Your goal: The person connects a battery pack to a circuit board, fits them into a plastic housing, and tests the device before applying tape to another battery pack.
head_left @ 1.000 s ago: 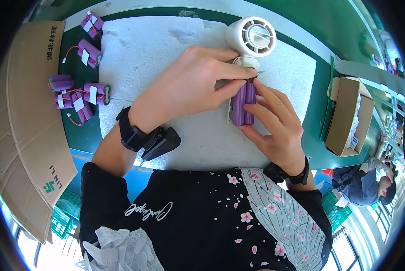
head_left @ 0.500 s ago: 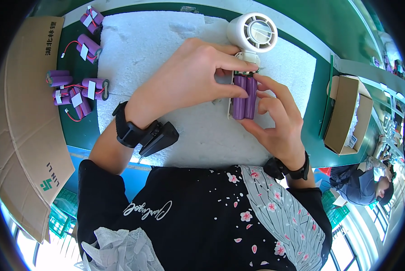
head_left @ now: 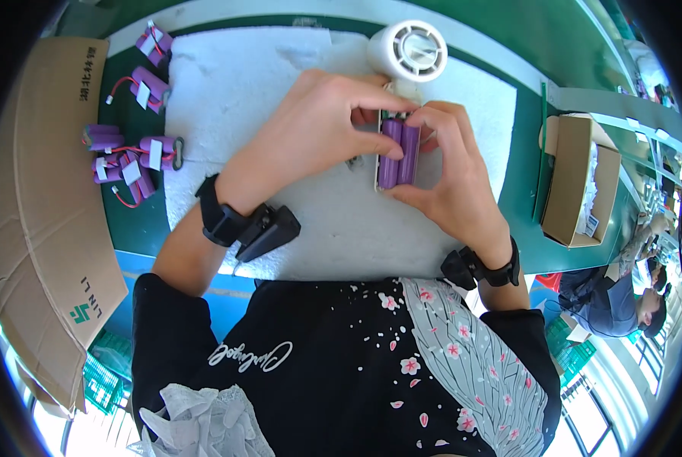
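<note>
A white handheld fan [head_left: 409,52] lies on a white foam sheet [head_left: 295,236], its round grille head pointing away from me. In its open handle sits a purple two-cell battery pack [head_left: 398,156]. My left hand [head_left: 329,114] grips the fan from the left, thumb pressed on the pack and fingers around the neck by the circuit board. My right hand [head_left: 455,164] holds the handle from the right, with its forefinger at the pack's upper end and its thumb at the bottom edge. The fingers hide part of the board and any wires there.
Several purple battery packs [head_left: 154,148] with red leads lie on the green table at the left. Beside them is a large cardboard sheet [head_left: 44,206]. An open cardboard box [head_left: 558,190] stands at the right. A person [head_left: 623,308] sits further right.
The fan and both hands have shifted slightly left in the picture. My right forefinger has bent in closer to the upper end of the battery pack.
</note>
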A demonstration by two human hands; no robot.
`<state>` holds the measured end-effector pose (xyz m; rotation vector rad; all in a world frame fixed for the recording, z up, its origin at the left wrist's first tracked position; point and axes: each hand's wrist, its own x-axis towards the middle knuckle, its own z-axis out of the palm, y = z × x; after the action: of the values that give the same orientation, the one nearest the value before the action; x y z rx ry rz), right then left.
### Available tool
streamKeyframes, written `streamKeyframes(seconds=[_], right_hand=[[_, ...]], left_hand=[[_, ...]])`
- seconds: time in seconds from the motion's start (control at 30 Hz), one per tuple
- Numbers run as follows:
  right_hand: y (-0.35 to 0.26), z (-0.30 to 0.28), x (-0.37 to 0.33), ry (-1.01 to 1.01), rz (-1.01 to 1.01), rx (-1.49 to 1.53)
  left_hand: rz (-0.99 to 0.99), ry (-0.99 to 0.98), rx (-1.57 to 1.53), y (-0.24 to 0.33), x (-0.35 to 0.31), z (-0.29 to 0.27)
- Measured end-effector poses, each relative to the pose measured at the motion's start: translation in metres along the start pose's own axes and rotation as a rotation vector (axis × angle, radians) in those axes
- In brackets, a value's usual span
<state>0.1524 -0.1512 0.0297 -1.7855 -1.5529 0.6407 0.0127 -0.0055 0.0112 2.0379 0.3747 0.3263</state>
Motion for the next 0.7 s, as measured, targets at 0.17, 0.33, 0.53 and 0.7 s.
streamKeyframes(seconds=[0.17, 0.33, 0.53, 0.7], right_hand=[[0.004, -0.011, 0.001, -0.041, -0.113, -0.04], [0.006, -0.004, -0.012, -0.041, -0.188, -0.097], [-0.011, 0.002, -0.018, -0.005, -0.2, -0.257], [-0.006, 0.001, -0.01, 0.036, -0.214, -0.326]], left_hand=[[-0.045, 0.006, -0.106, -0.002, 0.002, 0.003], [0.018, 0.034, -0.12, -0.01, -0.002, 0.008], [0.072, -0.016, -0.09, -0.008, -0.004, -0.002], [0.153, 0.03, -0.145, -0.014, 0.0, 0.006]])
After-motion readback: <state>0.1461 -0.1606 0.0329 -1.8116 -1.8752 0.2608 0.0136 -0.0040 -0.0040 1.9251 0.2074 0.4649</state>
